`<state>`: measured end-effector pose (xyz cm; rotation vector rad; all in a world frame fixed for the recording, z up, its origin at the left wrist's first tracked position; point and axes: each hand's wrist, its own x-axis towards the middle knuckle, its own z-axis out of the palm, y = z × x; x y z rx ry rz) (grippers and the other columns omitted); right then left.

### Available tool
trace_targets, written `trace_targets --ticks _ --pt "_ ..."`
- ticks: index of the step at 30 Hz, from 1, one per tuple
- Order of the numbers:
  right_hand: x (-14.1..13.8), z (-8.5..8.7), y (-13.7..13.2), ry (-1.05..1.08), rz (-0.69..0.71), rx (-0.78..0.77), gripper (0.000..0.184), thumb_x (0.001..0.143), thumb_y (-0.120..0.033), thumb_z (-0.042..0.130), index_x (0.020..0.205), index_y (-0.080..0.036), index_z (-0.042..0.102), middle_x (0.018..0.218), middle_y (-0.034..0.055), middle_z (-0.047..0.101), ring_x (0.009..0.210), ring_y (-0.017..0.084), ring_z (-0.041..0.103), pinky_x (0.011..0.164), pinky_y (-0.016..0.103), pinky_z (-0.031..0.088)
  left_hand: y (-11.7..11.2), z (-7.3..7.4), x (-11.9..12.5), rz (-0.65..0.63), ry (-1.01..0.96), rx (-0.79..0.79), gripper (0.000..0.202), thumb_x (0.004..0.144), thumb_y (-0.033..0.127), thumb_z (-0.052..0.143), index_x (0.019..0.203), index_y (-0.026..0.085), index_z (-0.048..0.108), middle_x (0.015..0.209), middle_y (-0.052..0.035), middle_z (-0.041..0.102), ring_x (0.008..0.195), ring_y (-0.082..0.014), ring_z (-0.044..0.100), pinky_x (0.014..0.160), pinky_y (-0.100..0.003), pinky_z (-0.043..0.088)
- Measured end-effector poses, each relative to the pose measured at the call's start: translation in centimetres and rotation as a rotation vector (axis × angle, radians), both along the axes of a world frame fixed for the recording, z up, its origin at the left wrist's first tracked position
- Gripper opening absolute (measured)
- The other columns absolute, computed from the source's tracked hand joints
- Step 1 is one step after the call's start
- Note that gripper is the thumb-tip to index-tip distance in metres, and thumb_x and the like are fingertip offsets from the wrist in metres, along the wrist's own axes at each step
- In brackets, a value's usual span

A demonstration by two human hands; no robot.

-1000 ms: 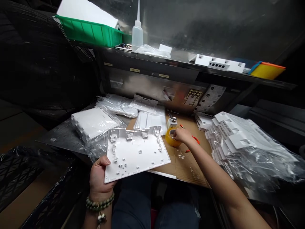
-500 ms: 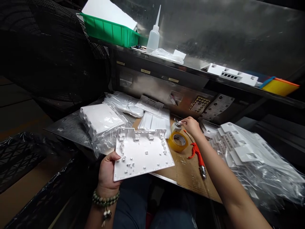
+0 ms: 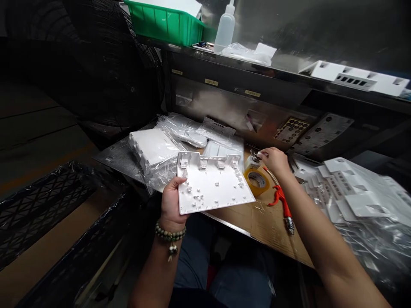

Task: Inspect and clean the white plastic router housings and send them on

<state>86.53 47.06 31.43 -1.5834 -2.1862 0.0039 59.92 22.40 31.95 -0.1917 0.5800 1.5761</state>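
Observation:
My left hand (image 3: 171, 199) grips the near left corner of a flat white plastic panel (image 3: 213, 183) studded with small pegs, held level over the bench's front edge. My right hand (image 3: 274, 161) reaches forward, its fingers closed on the metal cap of a small white bottle (image 3: 250, 161). That bottle stands just behind a roll of yellow tape (image 3: 256, 180). A red-handled air blow gun (image 3: 280, 199) lies on the cardboard mat (image 3: 266, 222) under my right wrist.
Bagged white plastic parts (image 3: 154, 149) lie at the left, and a large bagged pile (image 3: 359, 201) fills the right. A shelf above carries a green bin (image 3: 165, 23), a squeeze bottle (image 3: 224, 28) and a white housing (image 3: 356, 77). A black fan grille (image 3: 96, 64) stands left.
My right hand left the yellow tape roll and went back to the small bottle's cap. The view shifted left, and the panel stayed in my left hand.

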Motion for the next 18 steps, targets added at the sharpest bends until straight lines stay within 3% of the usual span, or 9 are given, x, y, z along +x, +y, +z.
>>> trace_targets --ticks 3,4,7,10,13,18 --pt "-2.3 1.2 -5.6 0.141 0.111 0.046 0.025 0.098 -0.030 0.060 0.113 -0.016 0.075 0.113 0.0117 0.072 0.090 0.020 0.070 0.083 0.032 0.055 0.4 0.6 0.6 0.013 -0.003 -0.002 0.063 0.079 0.019 0.051 0.141 0.005 0.055 0.111 -0.0166 0.079 0.107 -0.0378 0.074 0.099 -0.056 0.058" --pt "-3.3 1.5 -8.3 0.192 0.194 0.047 0.023 0.099 -0.034 0.061 0.113 -0.020 0.074 0.113 0.0083 0.072 0.089 0.018 0.070 0.081 0.029 0.057 0.4 0.7 0.9 0.026 0.004 0.008 0.061 0.081 0.019 0.051 0.140 0.005 0.056 0.111 -0.0166 0.079 0.107 -0.0375 0.074 0.100 -0.055 0.058" --pt "-6.6 1.9 -17.3 0.485 0.648 -0.011 0.014 0.099 -0.030 0.065 0.104 -0.022 0.074 0.106 0.0069 0.071 0.095 0.019 0.070 0.080 0.030 0.058 0.6 0.9 2.1 0.053 0.026 0.068 0.056 0.086 0.020 0.051 0.140 0.006 0.057 0.113 -0.0161 0.079 0.108 -0.0365 0.074 0.102 -0.054 0.057" --pt "-9.0 1.2 -23.9 0.556 0.777 -0.073 0.013 0.099 -0.021 0.064 0.109 -0.020 0.072 0.101 0.0064 0.068 0.087 0.015 0.069 0.076 0.026 0.056 0.6 0.8 3.1 0.063 0.055 0.136 0.056 0.088 0.019 0.052 0.143 0.011 0.056 0.119 -0.0139 0.077 0.110 -0.0342 0.074 0.105 -0.051 0.055" --pt "-9.6 0.1 -26.3 0.569 0.784 -0.014 0.014 0.098 -0.016 0.063 0.111 -0.016 0.070 0.095 0.0069 0.066 0.081 0.015 0.066 0.071 0.025 0.055 0.7 0.5 3.4 0.058 0.081 0.161 0.057 0.089 0.019 0.054 0.146 0.013 0.054 0.123 -0.0129 0.076 0.112 -0.0331 0.073 0.108 -0.049 0.054" --pt "-8.7 -0.3 -25.9 0.601 0.694 0.011 0.013 0.096 -0.012 0.065 0.107 -0.016 0.071 0.091 0.0062 0.066 0.077 0.014 0.066 0.069 0.025 0.054 0.7 0.2 3.6 0.191 0.168 0.170 0.065 0.087 0.014 0.055 0.152 0.019 0.047 0.131 -0.0109 0.073 0.120 -0.0330 0.070 0.110 -0.050 0.052"
